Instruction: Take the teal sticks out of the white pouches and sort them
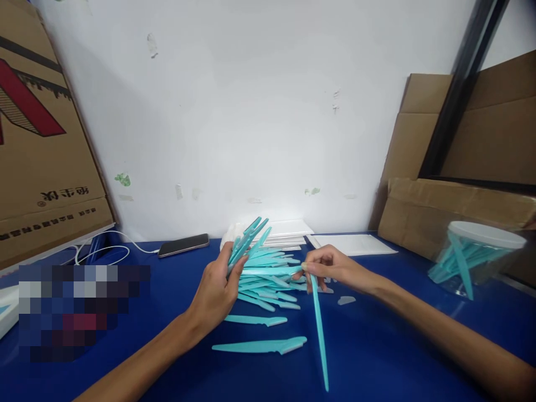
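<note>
Hands work over a blue table [377,357] that meets a white wall [251,111]. The left hand [215,285] is curled closed around a small bunch of slim turquoise tools [253,237], their upper ends slanting up beyond the fingers; the squeeze between thumb and fingers probably keeps the bunch together. The right hand [326,267] is nearly closed, thumb and fingertips pinching one end of a single turquoise tool [320,335], which points down toward the viewer; a light pinch seems enough for so thin a thing. Whether it also grips the long piece [272,271] reaching it from the left is hard to tell. Between the hands lies a loose pile [268,259] of similar tools, mostly lying sideways, presumably central so either hand can reach it. Two loose tools [259,345] lie nearer the viewer, below the pile. A clear scrap [346,300] sits near the right hand. At far right, a clear tub [446,262] with a white top [488,234] contains more tools, perhaps set aside to stay out of the way. At left, a phone [184,245] lies near the wall, attached to a white cable [154,252].
</note>
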A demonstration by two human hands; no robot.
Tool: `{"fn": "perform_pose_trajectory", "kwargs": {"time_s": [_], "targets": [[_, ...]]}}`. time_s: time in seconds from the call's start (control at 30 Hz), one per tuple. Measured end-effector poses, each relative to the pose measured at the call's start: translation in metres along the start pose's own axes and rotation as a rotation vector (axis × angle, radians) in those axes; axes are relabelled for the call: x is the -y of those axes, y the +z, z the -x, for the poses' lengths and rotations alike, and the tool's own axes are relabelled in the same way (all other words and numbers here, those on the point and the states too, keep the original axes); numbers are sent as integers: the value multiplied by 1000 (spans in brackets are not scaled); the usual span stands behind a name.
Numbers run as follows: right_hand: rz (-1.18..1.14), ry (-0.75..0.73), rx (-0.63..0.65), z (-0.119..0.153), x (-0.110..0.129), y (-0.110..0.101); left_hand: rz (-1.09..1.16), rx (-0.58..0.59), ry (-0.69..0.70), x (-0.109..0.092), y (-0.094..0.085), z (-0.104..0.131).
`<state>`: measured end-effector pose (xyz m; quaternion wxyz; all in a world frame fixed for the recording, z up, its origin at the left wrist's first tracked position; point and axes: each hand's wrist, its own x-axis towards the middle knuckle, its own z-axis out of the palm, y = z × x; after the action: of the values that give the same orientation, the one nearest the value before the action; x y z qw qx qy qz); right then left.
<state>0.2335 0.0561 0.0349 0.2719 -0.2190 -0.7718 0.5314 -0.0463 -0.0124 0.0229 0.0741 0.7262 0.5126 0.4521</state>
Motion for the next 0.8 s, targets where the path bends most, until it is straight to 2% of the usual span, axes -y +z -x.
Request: {"fn": "perform_pose_trajectory", "kwargs": {"time_s": [0.27,0.5,0.6,0.73,0.8], "targets": [[114,-25,-22,1,3,13,-305,285,205,5,3,2],[138,-5,3,1,1,25,-345,342,187,0,9,7],[123,-10,-34,0,-1,27,-353,342,120,-1,10,8],[111,-76,-217,-2,-4,20,-241,290,-71,-3,7,4],[91,-98,-304,-3,-4,17,-162,255,-120,-4,5,1]]}}
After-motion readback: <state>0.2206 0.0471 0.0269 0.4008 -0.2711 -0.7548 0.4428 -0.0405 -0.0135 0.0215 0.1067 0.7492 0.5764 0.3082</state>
